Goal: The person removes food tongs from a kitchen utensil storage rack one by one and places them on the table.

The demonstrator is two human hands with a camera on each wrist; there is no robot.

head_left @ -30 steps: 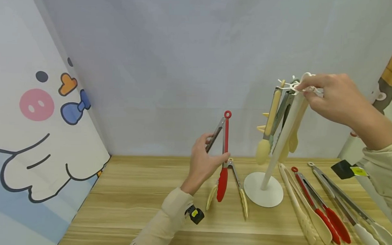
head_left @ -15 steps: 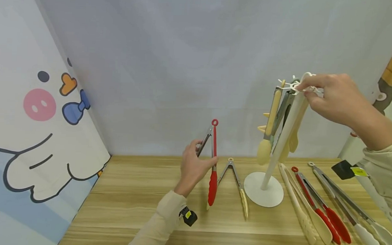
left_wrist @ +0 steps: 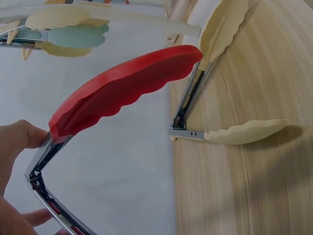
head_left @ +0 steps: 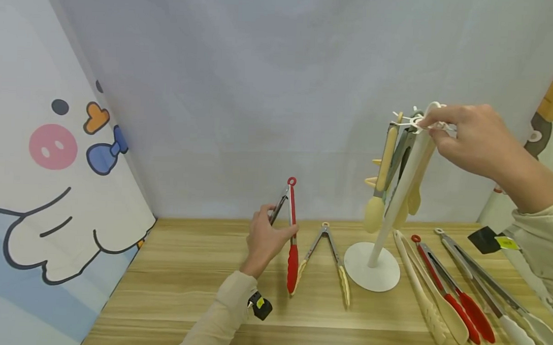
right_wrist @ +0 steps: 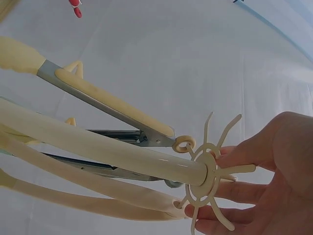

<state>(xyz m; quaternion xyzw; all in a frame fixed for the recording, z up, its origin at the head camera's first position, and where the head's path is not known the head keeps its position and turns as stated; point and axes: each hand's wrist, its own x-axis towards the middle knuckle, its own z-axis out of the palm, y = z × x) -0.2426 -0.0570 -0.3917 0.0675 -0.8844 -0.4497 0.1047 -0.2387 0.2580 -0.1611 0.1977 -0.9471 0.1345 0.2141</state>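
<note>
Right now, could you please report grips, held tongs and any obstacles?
Left grip holds red tongs, splayed. Right grip pinches the stand near its top. Yellow-tipped tongs on table between red tongs and stand, possible obstacle.

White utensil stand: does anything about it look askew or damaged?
No damage shows. Its white pole slants rightward in the head view, which looks odd, but the round white base appears flat on the wooden table, so camera angle may explain it.

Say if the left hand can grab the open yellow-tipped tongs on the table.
Probably not yet: the left hand holds the red-tipped tongs, which likely need setting down first. The yellow-tipped tongs are nearby and nothing else seems in the way.
</note>
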